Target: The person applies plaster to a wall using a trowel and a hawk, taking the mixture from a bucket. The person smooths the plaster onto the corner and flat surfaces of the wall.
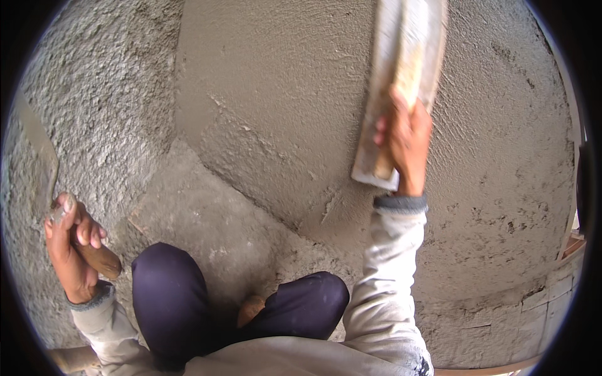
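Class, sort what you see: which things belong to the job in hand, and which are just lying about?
In the job:
- long float, in the right hand
- trowel, in the left hand
- grey mortar

Apparently lying about:
- brownish pole-like piece, lower left, not held

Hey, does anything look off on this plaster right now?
Yes: a rough patch left of the right hand looks ragged against the smoother plaster above it. Small pits also mar the surface at lower right.

Soft, diffuse light, motion blur on the float (381, 75), black fisheye rim.
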{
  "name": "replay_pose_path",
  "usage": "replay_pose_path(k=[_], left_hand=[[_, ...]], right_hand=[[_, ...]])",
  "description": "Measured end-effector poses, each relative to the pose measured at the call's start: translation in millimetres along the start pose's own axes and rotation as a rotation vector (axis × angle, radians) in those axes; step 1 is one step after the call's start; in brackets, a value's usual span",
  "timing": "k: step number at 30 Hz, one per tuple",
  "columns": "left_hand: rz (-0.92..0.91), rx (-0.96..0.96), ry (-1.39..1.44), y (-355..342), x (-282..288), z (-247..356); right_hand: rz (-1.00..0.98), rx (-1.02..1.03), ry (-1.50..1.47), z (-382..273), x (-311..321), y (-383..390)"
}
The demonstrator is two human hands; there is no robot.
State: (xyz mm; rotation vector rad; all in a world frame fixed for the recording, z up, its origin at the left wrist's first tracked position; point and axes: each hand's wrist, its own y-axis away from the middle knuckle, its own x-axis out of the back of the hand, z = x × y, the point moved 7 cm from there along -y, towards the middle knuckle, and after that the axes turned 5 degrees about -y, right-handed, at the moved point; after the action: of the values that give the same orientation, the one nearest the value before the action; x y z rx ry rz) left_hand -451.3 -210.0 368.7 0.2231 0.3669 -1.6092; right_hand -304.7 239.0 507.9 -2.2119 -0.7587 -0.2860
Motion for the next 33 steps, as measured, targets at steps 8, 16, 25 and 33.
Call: replay_pose_path(k=[8, 16, 25, 33], left_hand=[[-0.03, 0.003, -0.018, -4, 5, -10], [-0.004, 0.018, 0.007, 3, 6, -8], [0.009, -0.024, -0.076, -13, 34, 9], [-0.059, 0.112, 0.034, -12, 2, -24]], right_hand=[[-0.222, 0.185, 0.401, 23, -129, -14], [-0.575, 0.112, 0.666, 129, -146, 101], [-0.256, -0.074, 0.666, 97, 58, 119], [-0.206, 0.084, 0.208, -8, -115, -33]])
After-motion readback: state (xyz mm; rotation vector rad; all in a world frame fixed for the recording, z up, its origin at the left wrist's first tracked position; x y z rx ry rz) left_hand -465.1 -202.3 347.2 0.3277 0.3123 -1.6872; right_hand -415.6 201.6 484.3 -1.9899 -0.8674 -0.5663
